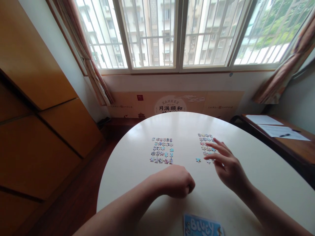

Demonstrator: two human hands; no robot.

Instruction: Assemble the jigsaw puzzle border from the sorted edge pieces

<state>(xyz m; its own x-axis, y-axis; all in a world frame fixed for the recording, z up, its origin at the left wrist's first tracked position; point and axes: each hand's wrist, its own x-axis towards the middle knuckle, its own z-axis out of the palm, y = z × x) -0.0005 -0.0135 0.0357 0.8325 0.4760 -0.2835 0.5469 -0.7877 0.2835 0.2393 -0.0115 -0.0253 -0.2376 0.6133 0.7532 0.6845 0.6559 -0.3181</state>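
My left hand (180, 182) is closed in a fist low over the white round table (128, 177), knuckles up. Its fingertips are turned under, so anything inside them is hidden. Just beyond it lie several small jigsaw puzzle pieces (161, 153) in rough rows. A second group of puzzle pieces (206, 139) sits to the right, also in rows. Over the near right part of that group hovers my right hand (227, 165), open with fingers spread, covering some pieces. Close to its fingertips, a blue puzzle piece (198, 160) lies apart at the lower left.
A blue box or card marked "Bluey" (203, 226) lies at the near table edge, partly cut off. To the right stands a brown desk (265, 131) with paper sheets (280, 130). Wooden cabinets (44, 141) line the left; a barred window (157, 36) is ahead.
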